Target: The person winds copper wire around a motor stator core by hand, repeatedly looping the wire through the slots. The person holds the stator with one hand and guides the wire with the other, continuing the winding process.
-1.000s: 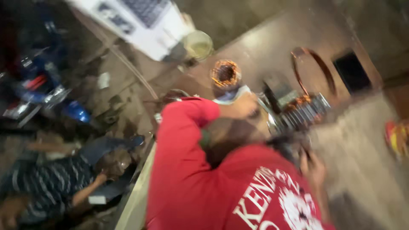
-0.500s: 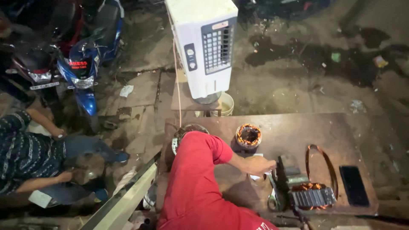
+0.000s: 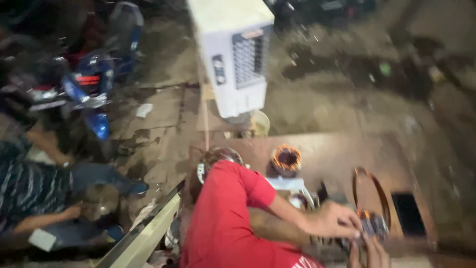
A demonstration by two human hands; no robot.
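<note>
Neither of my hands shows in the head view. Below me a person in a red shirt [image 3: 225,223] bends over a brown work table [image 3: 332,149]. One of that person's hands [image 3: 333,219] rests on a small metal motor part with copper windings [image 3: 373,224]. Their other hand [image 3: 371,253] comes up to it from the bottom edge. Further back on the table stands a round stator with copper coils [image 3: 286,160]. A loop of copper wire [image 3: 369,191] lies next to a flat black phone [image 3: 407,213].
A white air cooler [image 3: 233,54] stands behind the table with a pale bucket [image 3: 260,123] at its foot. A blue motorbike [image 3: 89,94] is parked at left. A person in a striped shirt [image 3: 29,188] crouches on the stained floor. A pale beam [image 3: 144,238] runs along the bottom.
The view swung and moved closer and is blurred. The person in red has reached one hand further right onto the wound motor part, where the other hand meets it.
</note>
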